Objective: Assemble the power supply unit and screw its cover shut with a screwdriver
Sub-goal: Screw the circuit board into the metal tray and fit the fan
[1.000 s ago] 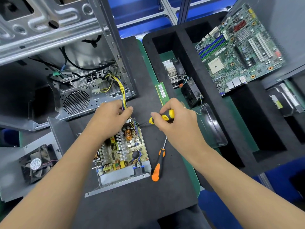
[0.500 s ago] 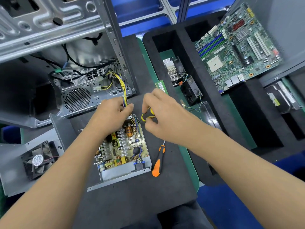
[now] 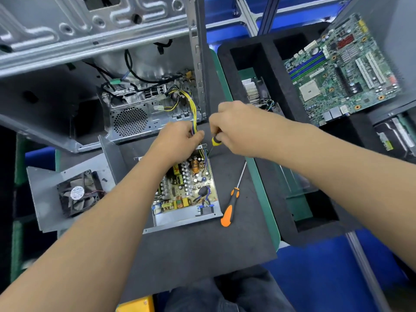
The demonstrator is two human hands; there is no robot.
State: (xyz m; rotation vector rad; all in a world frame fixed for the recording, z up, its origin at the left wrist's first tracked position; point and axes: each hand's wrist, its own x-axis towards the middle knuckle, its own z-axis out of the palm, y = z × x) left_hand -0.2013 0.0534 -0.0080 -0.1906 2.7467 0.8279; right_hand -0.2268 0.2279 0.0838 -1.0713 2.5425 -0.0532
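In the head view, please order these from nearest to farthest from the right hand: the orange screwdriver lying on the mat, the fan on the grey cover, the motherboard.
From the right hand, which grips a yellow screwdriver:
1. Orange screwdriver, just below the hand on the dark mat.
2. Motherboard, up and to the right in the black foam tray.
3. Fan, far left on the grey cover.

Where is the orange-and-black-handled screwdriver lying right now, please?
In the head view the orange-and-black-handled screwdriver lies untouched on the dark grey mat, just right of the open power supply unit.
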